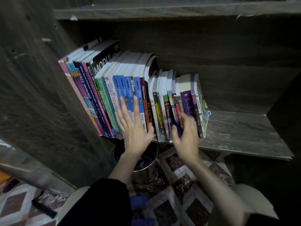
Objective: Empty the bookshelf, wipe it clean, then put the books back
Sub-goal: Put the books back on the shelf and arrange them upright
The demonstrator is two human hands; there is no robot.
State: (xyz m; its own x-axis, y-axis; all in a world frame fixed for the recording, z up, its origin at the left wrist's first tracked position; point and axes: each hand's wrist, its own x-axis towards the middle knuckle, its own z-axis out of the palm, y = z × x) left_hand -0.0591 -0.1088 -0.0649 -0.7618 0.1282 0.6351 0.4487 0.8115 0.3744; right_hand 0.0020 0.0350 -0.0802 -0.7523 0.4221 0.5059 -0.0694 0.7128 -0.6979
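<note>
A person's arms reach out over a patterned floor mat [184, 175], the left in a dark sleeve [104, 201]. Below the shelf's front edge stands a round metal bin [151, 163]; what lies inside is dark and cannot be made out.

The left hand [134, 128] lies flat, fingers straight, pressed against the spines of the blue study guides [128, 90]. The right hand [186, 132], blurred, curls its fingers at the spines of the smaller paperbacks [187, 101]; whether it grips one cannot be told.

The books [114, 88] stand in one row on the dark wooden bookshelf [236, 128]. They fill the left part of the compartment and lean left against its side panel [42, 88]. Tall workbooks are at the left, the blue guides in the middle and the paperbacks at the right end. The board to their right is bare, and a second shelf board [162, 12] runs above.
</note>
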